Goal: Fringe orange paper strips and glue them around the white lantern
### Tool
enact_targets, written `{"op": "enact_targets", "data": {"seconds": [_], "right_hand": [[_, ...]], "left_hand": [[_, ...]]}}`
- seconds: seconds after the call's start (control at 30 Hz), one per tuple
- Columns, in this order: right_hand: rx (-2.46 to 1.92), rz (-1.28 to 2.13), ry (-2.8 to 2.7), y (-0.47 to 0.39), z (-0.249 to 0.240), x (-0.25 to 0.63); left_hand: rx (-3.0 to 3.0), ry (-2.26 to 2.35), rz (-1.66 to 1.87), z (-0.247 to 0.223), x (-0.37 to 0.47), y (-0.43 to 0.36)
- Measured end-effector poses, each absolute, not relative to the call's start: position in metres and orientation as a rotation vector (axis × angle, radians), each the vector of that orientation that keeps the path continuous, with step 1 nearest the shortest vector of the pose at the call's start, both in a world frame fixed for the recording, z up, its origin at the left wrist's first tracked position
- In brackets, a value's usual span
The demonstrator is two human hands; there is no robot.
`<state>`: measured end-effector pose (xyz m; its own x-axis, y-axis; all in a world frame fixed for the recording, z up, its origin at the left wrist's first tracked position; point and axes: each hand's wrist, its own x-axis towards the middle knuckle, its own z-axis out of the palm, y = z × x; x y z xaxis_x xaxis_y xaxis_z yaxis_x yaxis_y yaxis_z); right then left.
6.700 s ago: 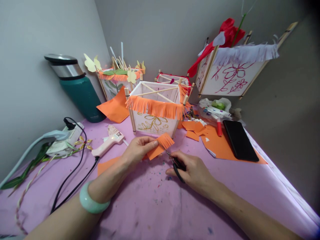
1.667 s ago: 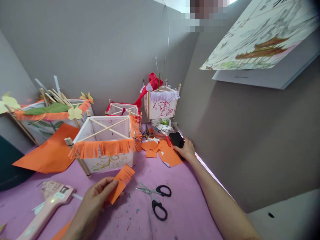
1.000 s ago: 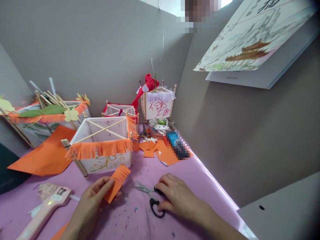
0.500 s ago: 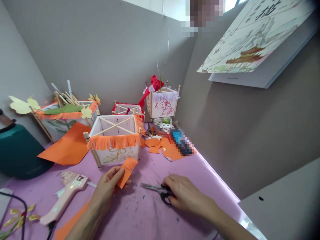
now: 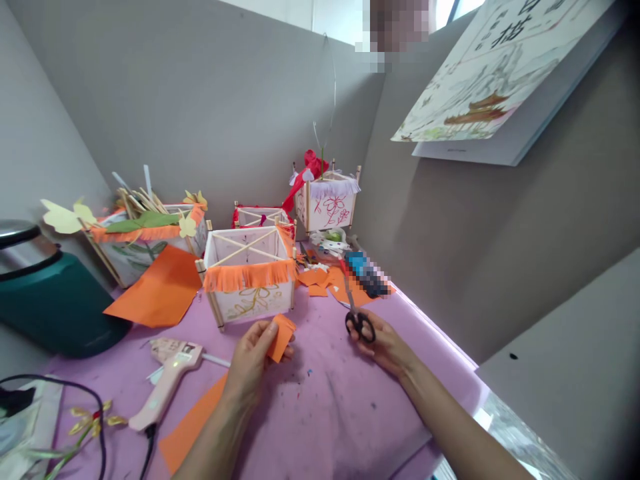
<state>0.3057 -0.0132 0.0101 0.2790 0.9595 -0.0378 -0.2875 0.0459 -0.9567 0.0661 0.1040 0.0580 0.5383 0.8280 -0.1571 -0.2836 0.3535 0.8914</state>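
Note:
Between the thumb and fingers of my left hand is a small orange paper strip with a fringed upper edge. My right hand holds black-handled scissors by the handles, blades pointing away from me toward orange scraps. Just beyond my left hand stands a white box lantern with a wooden stick frame, an orange paper fringe and a yellow flower drawing. A large orange sheet leans to its left, and another orange sheet is partly under my left forearm.
A pink glue gun with a cable lies left, near a green bottle. More lanterns stand behind. Orange scraps and a blurred phone-like object lie back right. A calendar hangs on the partition.
My right hand has moved forward with the scissors, whose blades have swung from pointing left to pointing away. The view has shifted, and my left hand still holds the strip.

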Motion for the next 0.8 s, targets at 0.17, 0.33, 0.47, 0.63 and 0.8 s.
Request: {"op": "enact_targets", "data": {"seconds": [0.17, 0.33, 0.47, 0.63, 0.8], "right_hand": [[-1.087, 1.140, -0.725, -0.016, 0.007, 0.315], [-1.102, 1.148, -0.721, -0.018, 0.010, 0.310], [-1.112, 1.148, -0.724, -0.017, 0.010, 0.309], [-1.126, 1.159, -0.731, -0.019, 0.003, 0.315], [-1.143, 1.169, -0.803, -0.019, 0.003, 0.315]], "left_hand": [[0.972, 0.677, 0.721, 0.053, 0.072, 0.096], [0.911, 0.648, 0.680, 0.047, 0.075, 0.090], [0.911, 0.607, 0.630, 0.038, 0.077, 0.091], [0.915, 0.618, 0.633, 0.034, 0.075, 0.095], [1.023, 0.620, 0.669, 0.039, 0.073, 0.096]]}}
